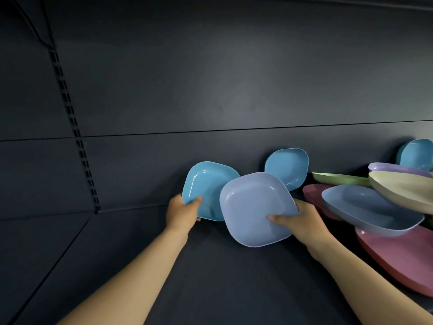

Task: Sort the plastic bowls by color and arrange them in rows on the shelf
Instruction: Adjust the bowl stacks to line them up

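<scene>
Both hands were closed on tilted bowls above the shelf: the right hand gripped a lilac bowl, and the left hand gripped a blue bowl partly hidden behind it. Mixed bowls were piled at right. Farther back, two more blue bowls were propped against the back panel.

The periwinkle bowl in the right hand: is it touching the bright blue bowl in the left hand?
Cannot tell. In the head view the periwinkle bowl overlaps the bright blue bowl, hiding any contact or gap.
</scene>
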